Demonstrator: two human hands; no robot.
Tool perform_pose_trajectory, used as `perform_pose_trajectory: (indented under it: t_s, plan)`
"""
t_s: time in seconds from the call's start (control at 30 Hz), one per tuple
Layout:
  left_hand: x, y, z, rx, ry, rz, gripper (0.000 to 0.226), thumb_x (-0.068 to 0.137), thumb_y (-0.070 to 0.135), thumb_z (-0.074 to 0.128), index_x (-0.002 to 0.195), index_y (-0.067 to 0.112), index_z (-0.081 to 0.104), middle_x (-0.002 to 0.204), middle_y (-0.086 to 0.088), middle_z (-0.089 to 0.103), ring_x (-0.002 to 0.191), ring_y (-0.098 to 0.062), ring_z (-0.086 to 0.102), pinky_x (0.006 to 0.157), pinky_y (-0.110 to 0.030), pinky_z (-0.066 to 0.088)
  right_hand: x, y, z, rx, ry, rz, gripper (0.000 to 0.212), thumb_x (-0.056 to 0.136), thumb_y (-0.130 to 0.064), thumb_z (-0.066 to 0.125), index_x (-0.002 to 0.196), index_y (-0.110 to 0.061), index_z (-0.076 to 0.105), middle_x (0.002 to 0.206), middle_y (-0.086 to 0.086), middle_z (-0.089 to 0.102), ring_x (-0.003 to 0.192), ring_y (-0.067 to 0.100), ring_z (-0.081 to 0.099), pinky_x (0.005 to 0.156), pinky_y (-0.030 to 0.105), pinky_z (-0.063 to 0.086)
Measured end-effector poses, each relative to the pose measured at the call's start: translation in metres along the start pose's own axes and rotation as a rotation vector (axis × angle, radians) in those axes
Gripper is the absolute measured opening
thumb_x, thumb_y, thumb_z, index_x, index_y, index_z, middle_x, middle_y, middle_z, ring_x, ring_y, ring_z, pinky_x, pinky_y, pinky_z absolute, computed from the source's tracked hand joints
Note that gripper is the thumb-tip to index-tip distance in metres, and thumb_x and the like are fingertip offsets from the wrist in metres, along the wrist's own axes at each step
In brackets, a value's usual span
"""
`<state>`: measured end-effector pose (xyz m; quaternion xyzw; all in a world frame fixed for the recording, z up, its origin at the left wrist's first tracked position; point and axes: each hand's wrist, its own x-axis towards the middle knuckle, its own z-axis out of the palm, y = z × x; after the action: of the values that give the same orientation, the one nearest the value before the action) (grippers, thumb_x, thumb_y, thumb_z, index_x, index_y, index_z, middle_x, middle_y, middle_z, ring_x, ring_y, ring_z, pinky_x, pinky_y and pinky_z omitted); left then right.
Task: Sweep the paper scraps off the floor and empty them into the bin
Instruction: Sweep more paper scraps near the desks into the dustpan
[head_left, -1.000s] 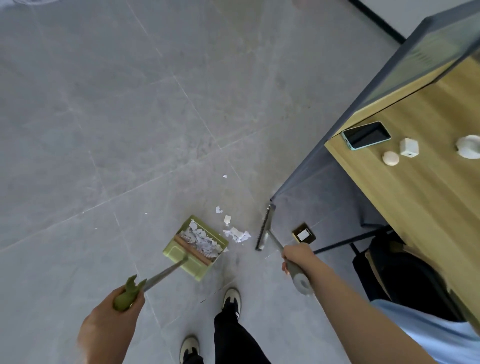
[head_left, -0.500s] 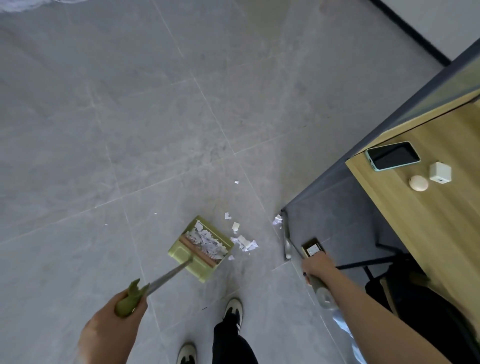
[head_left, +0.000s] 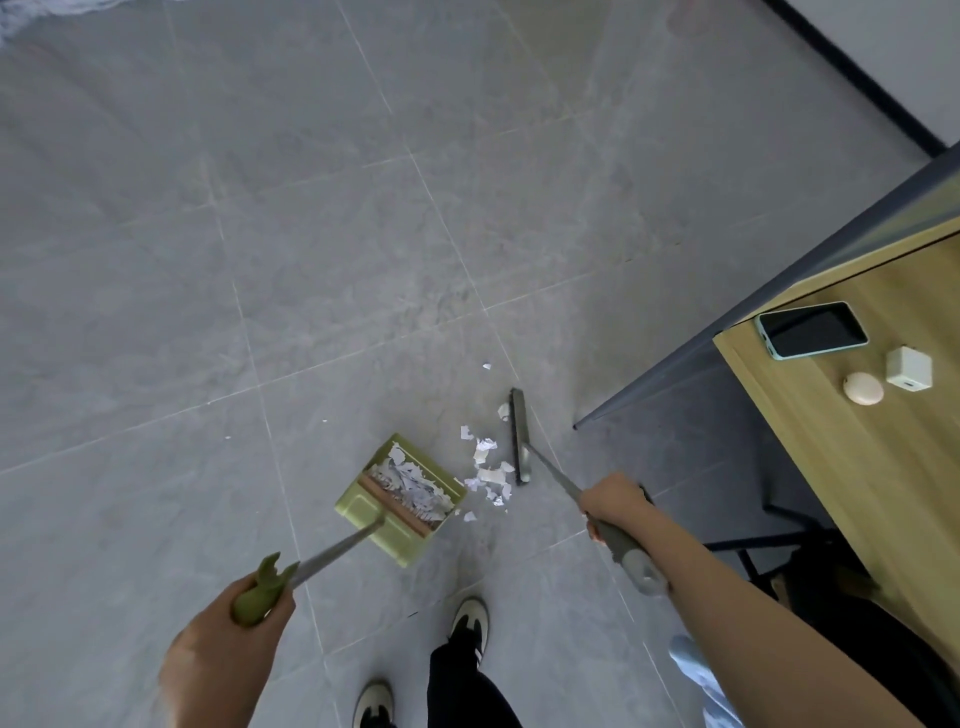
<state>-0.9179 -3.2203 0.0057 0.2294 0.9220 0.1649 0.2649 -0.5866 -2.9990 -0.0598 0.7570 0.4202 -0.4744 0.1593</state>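
Seen from the head camera, looking down on a grey tiled floor (head_left: 311, 234). At 7 o'clock, left hand (head_left: 228, 660) curled round the green grip of a long-handled dustpan (head_left: 400, 499), pan resting on the tiles near centre, already loaded with white paper scraps. At 4 o'clock, right hand (head_left: 613, 501) wrapped around the grey handle of a broom (head_left: 519, 436), its dark head standing on the floor just at 3 o'clock of the pan. Between pan mouth and broom head, loose paper scraps (head_left: 485, 473) lying on the tile, a few more strewn toward 12 o'clock. Hands well apart, one tool each. Along the 3 o'clock edge, a wooden desk (head_left: 857, 493) bearing a phone (head_left: 810, 330), a white charger cube (head_left: 909, 368) and a small round object. At 6 o'clock, two shoes (head_left: 470, 621) and a dark trouser leg.
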Motion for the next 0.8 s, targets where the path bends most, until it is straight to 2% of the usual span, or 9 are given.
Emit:
perform_pose_trajectory:
  t_s: [0.1, 0.2, 0.27, 0.33, 0.4, 0.53, 0.63, 0.73, 0.8]
  plan:
    - [-0.001, 0.002, -0.002, -0.011, 0.008, -0.013, 0.01, 0.077, 0.043, 0.074, 0.084, 0.041, 0.067, 0.07, 0.006, 0.065, 0.069, -0.022, 0.059, 0.068, -0.036, 0.049, 0.008, -0.017, -0.004, -0.06, 0.051, -0.038, 0.013, 0.091, -0.007, 0.048, 0.089, 0.003, 0.056, 0.044, 0.005, 0.058, 0.026, 0.011, 0.051, 0.028, 0.013, 0.03]
    - [0.0, 0.005, -0.003, -0.002, 0.01, -0.04, 0.011, 0.077, 0.046, 0.073, 0.085, 0.04, 0.068, 0.071, 0.006, 0.066, 0.071, -0.022, 0.059, 0.069, -0.037, 0.049, 0.022, -0.037, -0.008, -0.083, 0.061, -0.094, 0.015, 0.091, -0.006, 0.047, 0.093, 0.004, 0.058, 0.07, 0.011, 0.062, 0.051, 0.021, 0.059, 0.045, 0.02, 0.044]
    - [0.001, 0.007, -0.004, -0.002, 0.023, -0.063, 0.011, 0.077, 0.043, 0.075, 0.083, 0.041, 0.066, 0.071, 0.005, 0.066, 0.071, -0.024, 0.059, 0.069, -0.037, 0.048, 0.034, -0.049, -0.011, -0.112, 0.08, -0.132, 0.015, 0.089, -0.005, 0.046, 0.094, 0.002, 0.058, 0.07, 0.012, 0.062, 0.06, 0.026, 0.063, 0.051, 0.024, 0.047]
    - [0.002, 0.01, -0.004, 0.01, 0.027, -0.083, 0.014, 0.076, 0.04, 0.077, 0.083, 0.041, 0.064, 0.073, 0.003, 0.066, 0.073, -0.027, 0.058, 0.068, -0.037, 0.046, 0.047, -0.061, -0.013, -0.125, 0.098, -0.148, 0.015, 0.089, -0.006, 0.047, 0.094, 0.003, 0.057, 0.071, 0.014, 0.063, 0.059, 0.027, 0.065, 0.051, 0.025, 0.048]
    - [0.004, 0.011, -0.005, 0.014, 0.033, -0.107, 0.015, 0.076, 0.039, 0.077, 0.084, 0.04, 0.066, 0.075, 0.001, 0.066, 0.074, -0.029, 0.058, 0.069, -0.037, 0.045, 0.058, -0.073, -0.016, -0.154, 0.113, -0.162, 0.015, 0.089, -0.007, 0.048, 0.097, 0.003, 0.057, 0.072, 0.015, 0.064, 0.049, 0.023, 0.063, 0.046, 0.024, 0.046]
    - [0.006, 0.009, -0.009, -0.013, 0.053, -0.14, 0.012, 0.077, 0.038, 0.077, 0.082, 0.04, 0.067, 0.07, 0.003, 0.066, 0.07, -0.024, 0.059, 0.066, -0.037, 0.046, 0.072, -0.093, -0.015, -0.316, 0.128, -0.21, 0.009, 0.089, -0.012, 0.05, 0.082, -0.006, 0.051, 0.064, 0.008, 0.061, 0.046, 0.02, 0.062, 0.045, 0.022, 0.045]
    - [0.006, 0.006, -0.015, -0.049, 0.066, -0.158, 0.02, 0.077, 0.031, 0.078, 0.077, 0.043, 0.062, 0.069, 0.004, 0.065, 0.069, -0.023, 0.057, 0.064, -0.036, 0.043, 0.072, -0.098, -0.004, -0.497, 0.105, -0.243, 0.015, 0.089, -0.014, 0.052, 0.099, -0.004, 0.057, 0.091, 0.014, 0.07, 0.079, 0.029, 0.07, 0.068, 0.031, 0.055]
    - [0.009, -0.003, -0.021, -0.049, 0.061, -0.173, 0.022, 0.077, 0.034, 0.077, 0.075, 0.046, 0.06, 0.069, 0.005, 0.065, 0.07, -0.023, 0.058, 0.064, -0.035, 0.044, 0.057, -0.098, 0.014, -0.698, 0.092, -0.281, 0.025, 0.087, -0.016, 0.054, 0.11, -0.005, 0.056, 0.111, 0.015, 0.068, 0.098, 0.03, 0.067, 0.072, 0.028, 0.05]
    - [0.012, -0.01, -0.028, -0.049, 0.047, -0.186, 0.015, 0.078, 0.036, 0.076, 0.079, 0.044, 0.063, 0.069, 0.005, 0.065, 0.07, -0.022, 0.058, 0.063, -0.035, 0.045, 0.046, -0.096, 0.029, -0.733, 0.067, -0.299, 0.026, 0.087, -0.014, 0.053, 0.111, -0.006, 0.054, 0.107, 0.013, 0.065, 0.099, 0.031, 0.066, 0.071, 0.029, 0.049]
